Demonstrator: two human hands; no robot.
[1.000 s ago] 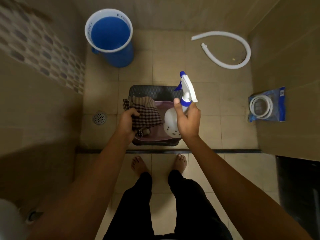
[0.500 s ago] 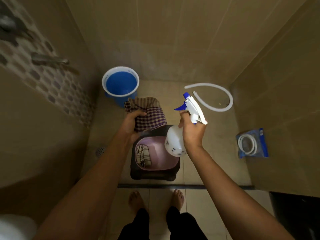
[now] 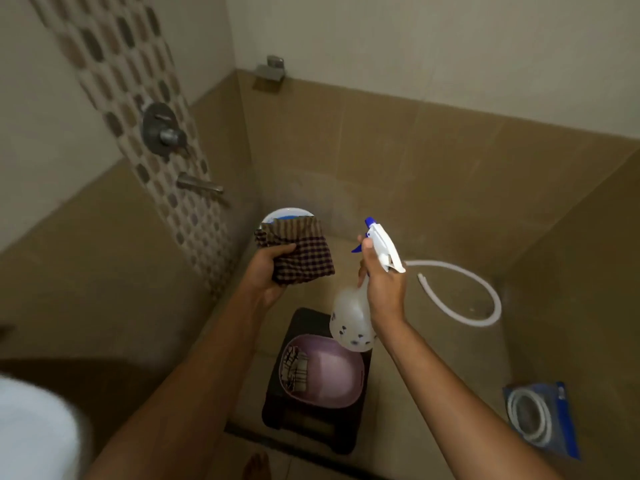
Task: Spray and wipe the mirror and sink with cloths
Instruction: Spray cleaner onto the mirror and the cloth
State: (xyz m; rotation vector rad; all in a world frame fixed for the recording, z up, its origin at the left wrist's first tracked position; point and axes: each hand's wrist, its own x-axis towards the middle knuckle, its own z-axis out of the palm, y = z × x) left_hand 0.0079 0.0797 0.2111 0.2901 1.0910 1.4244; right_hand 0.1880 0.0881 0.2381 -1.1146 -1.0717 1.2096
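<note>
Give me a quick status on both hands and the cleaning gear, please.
Left hand grips checked cloth. Right hand grips spray bottle. Second cloth in pink basin. Mirror, sink not in view.

Single head view; looks forward and down into tiled shower corner; arms close below.

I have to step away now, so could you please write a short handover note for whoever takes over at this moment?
Left hand: grips the checked cloth, held up in the air.
Right hand: grips the neck of the spray bottle, also lifted, nozzle pointing away.
A second cloth lies in the pink basin on the dark stool.
Done: cloth and bottle picked up.
Left: neither mirror nor sink is in view; find them, spray, wipe both.
</note>
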